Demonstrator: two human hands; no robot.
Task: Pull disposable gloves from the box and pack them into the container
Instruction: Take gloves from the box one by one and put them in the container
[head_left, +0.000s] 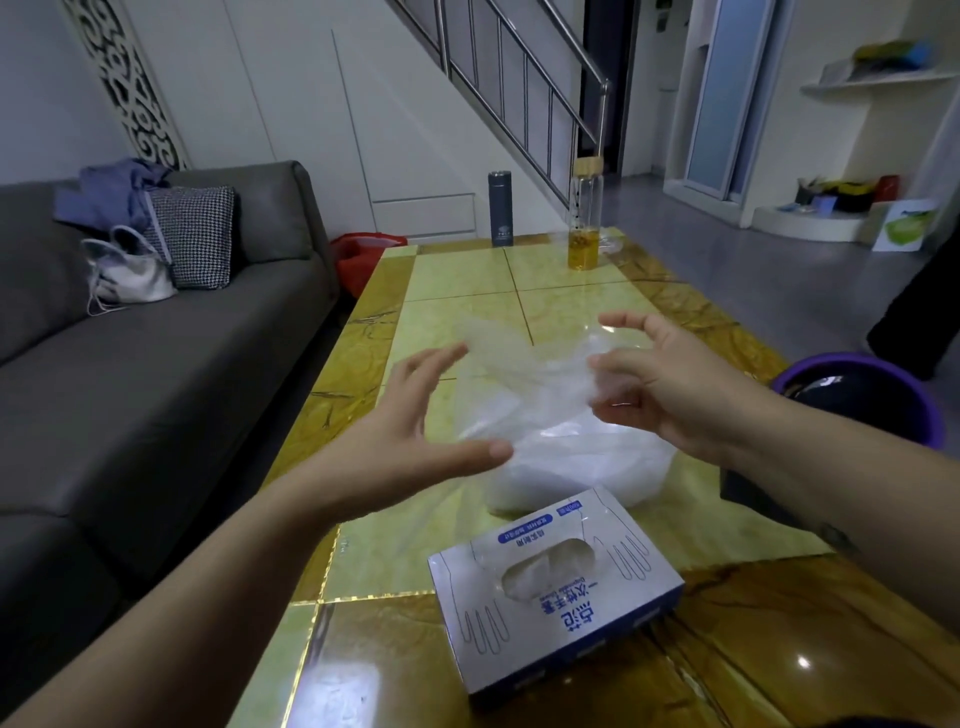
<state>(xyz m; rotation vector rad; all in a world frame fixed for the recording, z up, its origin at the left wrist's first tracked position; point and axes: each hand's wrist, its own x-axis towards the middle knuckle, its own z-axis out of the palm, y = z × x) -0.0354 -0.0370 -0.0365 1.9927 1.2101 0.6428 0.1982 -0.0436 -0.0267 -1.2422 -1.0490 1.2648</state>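
A grey-blue glove box (556, 592) lies flat near the table's front edge, clear gloves showing in its oval opening. Behind it stands a clear plastic container (582, 467) holding crumpled gloves. Above the container a thin transparent glove (519, 374) hangs in the air. My right hand (660, 384) pinches the glove's right end with curled fingers. My left hand (410, 441) is at the glove's left side, fingers spread and straight, thumb near the film; whether it touches the glove is unclear.
The yellow-green marble table (467, 291) carries a dark flask (500, 209) and a glass bottle (586, 218) of amber liquid at its far end. A grey sofa (156, 343) runs along the left. A purple bucket (872, 400) stands at the right.
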